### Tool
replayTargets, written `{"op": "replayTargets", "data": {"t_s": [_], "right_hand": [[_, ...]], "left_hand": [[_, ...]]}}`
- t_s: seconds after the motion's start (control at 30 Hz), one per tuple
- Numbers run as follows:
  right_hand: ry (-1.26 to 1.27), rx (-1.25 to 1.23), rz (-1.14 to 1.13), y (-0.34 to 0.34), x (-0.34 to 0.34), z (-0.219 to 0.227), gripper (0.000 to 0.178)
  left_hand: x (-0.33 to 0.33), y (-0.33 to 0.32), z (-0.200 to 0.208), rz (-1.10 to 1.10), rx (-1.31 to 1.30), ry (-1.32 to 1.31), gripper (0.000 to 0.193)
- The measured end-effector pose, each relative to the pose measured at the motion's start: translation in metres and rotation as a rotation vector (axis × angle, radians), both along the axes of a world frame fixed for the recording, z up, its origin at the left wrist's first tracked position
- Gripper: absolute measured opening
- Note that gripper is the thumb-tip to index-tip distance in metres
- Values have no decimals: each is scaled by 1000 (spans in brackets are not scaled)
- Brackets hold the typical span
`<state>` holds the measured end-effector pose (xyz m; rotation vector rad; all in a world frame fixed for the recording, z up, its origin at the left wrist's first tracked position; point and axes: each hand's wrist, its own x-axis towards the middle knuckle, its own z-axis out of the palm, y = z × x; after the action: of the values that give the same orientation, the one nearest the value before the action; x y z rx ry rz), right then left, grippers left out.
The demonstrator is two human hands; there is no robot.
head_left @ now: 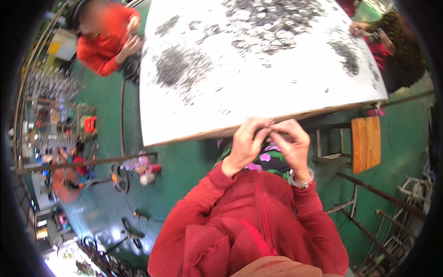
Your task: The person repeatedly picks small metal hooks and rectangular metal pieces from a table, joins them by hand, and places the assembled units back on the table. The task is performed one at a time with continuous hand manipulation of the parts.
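Note:
My left hand [247,143] and my right hand [294,144] meet just off the near edge of a white-topped table [272,94]. Thumbs and forefingers of both are pinched together, fingertips touching. Whatever sits between them is too small and covered to make out. On the tabletop lie a heap of small dark pieces [173,67] at the left and a wider spread of larger grey and black pieces [272,32] toward the far side. Another dark heap [347,59] lies near the right edge.
A person in an orange-red top [99,51] works at the table's left side, another in a dark patterned top [401,51] at its right. A wooden stool [366,144] stands to my right, near metal bars [383,196]. A wheeled stand [120,177] is on the left.

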<state>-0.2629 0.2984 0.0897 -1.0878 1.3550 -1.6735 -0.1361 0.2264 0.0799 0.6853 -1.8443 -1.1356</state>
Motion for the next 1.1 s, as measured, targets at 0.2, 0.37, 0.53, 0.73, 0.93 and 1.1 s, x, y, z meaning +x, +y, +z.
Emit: {"op": "replayTargets", "data": {"t_s": [0.2, 0.37, 0.53, 0.73, 0.93, 1.1], "right_hand": [[134, 330, -216, -27, -77, 2, 16], [1149, 598, -520, -121, -137, -83, 36], [997, 323, -338, -144, -147, -105, 14], [-12, 189, 99, -97, -66, -33, 12], [-55, 134, 73, -27, -36, 19, 24], [-143, 103, 74, -18, -36, 18, 24]], "left_hand": [[-2, 0, -4, -137, 138, 114, 14], [-6, 0, -5, -178, 156, 155, 14], [-2, -3, 8, -125, 106, 134, 12], [13, -2, 0, -32, 70, 66, 11], [4, -12, -2, -82, -73, 43, 10], [5, -14, -2, -76, -117, 33, 10]]}}
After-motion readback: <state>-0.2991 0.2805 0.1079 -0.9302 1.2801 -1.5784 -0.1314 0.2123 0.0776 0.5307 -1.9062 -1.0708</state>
